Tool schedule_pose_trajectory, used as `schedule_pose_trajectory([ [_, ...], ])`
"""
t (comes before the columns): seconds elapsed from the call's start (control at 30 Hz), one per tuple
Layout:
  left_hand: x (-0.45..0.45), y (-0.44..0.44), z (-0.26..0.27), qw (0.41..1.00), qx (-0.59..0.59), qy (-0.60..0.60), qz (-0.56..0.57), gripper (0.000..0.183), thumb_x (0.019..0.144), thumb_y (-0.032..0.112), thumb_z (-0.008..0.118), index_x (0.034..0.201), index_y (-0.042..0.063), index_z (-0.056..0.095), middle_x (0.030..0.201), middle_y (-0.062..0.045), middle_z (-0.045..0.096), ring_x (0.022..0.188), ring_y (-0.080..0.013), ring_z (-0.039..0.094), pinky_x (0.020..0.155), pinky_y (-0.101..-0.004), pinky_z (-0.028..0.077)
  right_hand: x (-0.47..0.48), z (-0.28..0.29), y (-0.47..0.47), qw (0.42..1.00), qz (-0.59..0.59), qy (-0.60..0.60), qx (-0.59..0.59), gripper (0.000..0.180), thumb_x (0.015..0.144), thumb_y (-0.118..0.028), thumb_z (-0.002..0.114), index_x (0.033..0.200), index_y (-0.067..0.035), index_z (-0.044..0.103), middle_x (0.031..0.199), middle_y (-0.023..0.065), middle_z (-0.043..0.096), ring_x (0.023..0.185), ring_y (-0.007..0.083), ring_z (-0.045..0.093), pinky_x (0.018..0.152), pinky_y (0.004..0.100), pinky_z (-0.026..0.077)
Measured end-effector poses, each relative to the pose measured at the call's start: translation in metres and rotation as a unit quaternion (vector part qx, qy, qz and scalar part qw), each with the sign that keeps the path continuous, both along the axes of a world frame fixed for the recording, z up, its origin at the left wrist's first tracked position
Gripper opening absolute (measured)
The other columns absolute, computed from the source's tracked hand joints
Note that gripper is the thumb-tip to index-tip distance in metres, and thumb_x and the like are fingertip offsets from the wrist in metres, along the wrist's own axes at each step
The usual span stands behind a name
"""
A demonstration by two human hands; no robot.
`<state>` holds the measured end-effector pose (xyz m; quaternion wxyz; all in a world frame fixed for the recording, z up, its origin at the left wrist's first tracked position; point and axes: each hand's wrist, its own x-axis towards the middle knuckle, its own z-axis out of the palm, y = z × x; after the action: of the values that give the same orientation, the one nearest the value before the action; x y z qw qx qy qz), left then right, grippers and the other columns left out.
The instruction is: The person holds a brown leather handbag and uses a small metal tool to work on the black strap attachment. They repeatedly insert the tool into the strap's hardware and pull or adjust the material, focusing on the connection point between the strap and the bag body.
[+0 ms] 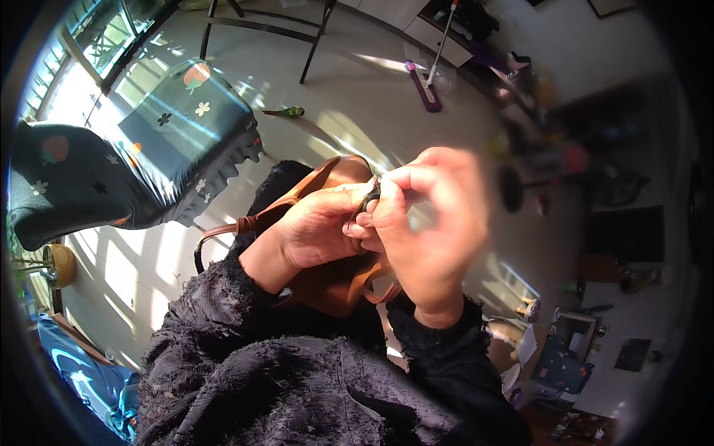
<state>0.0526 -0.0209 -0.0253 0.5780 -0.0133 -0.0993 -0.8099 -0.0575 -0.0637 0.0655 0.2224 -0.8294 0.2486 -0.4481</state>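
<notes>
My left hand (326, 223) holds a small dark item (370, 196) between its thumb and fingers. What the item is cannot be made out, as the fingers cover much of it. From the other side my right hand (435, 214) meets it, thumb and forefinger pinched at its upper end; this hand is partly blurred. Under both hands a brown leather bag (326, 287) rests on my lap, with its strap (223, 229) looping out to the left. The hands and forearms hide the bag's middle.
A chair in a dark patterned cover (189, 122) stands at the left. On the tiled floor is a small green parrot (290, 112). Farther off lies a purple mop head (425, 89). A potted plant (60, 265) and a blue plastic bag (89, 384) are at the left edge.
</notes>
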Motion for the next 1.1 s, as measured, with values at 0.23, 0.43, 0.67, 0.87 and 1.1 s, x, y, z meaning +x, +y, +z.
schedule_pose_trajectory([
  [0.23,-0.001,-0.001,-0.006,1.000,-0.007,-0.010,0.017,0.018,0.091,0.020,0.051,0.097,0.003,0.054,0.076,0.003,0.048,0.062,-0.0058,0.038,0.064,-0.0214,0.038,0.007,-0.001,0.006,0.998,-0.005,-0.010,-0.061,0.017,0.063,0.001,0.068,0.076,-0.005,0.058,0.080,0.0086,0.052,0.065,0.0206,0.056,0.052,0.0306,0.047],
  [0.43,-0.001,0.000,-0.011,1.000,0.000,0.000,0.012,0.016,0.091,0.020,0.052,0.091,0.004,0.054,0.074,0.002,0.047,0.063,-0.0069,0.039,0.066,-0.0227,0.039,0.008,0.001,0.004,0.996,0.006,-0.014,-0.083,0.019,0.061,0.001,0.068,0.075,-0.005,0.058,0.080,0.0083,0.051,0.064,0.0205,0.056,0.051,0.0309,0.047],
  [0.67,-0.003,0.000,-0.013,1.000,0.001,-0.014,0.016,0.017,0.091,0.021,0.050,0.089,0.004,0.054,0.075,0.002,0.048,0.063,-0.0072,0.040,0.066,-0.0229,0.039,0.006,-0.001,0.004,0.998,0.005,-0.009,-0.057,0.018,0.062,0.003,0.067,0.075,-0.005,0.058,0.080,0.0082,0.051,0.064,0.0209,0.056,0.052,0.0310,0.048],
  [0.87,-0.004,-0.002,-0.013,1.000,0.005,-0.013,0.009,0.017,0.091,0.020,0.050,0.093,0.004,0.054,0.076,0.002,0.049,0.063,-0.0065,0.040,0.064,-0.0217,0.038,0.003,0.001,0.005,0.999,0.012,0.001,-0.042,0.017,0.063,0.003,0.067,0.076,-0.004,0.058,0.082,0.0089,0.052,0.066,0.0216,0.057,0.054,0.0311,0.048],
  [1.1,-0.004,0.000,-0.010,1.000,-0.001,-0.003,-0.002,0.015,0.091,0.019,0.049,0.093,0.005,0.054,0.076,0.003,0.049,0.062,-0.0052,0.039,0.062,-0.0194,0.036,0.002,0.001,0.005,0.999,0.012,0.005,-0.039,0.016,0.064,0.001,0.068,0.076,-0.004,0.058,0.083,0.0087,0.053,0.067,0.0207,0.057,0.055,0.0306,0.049],
])
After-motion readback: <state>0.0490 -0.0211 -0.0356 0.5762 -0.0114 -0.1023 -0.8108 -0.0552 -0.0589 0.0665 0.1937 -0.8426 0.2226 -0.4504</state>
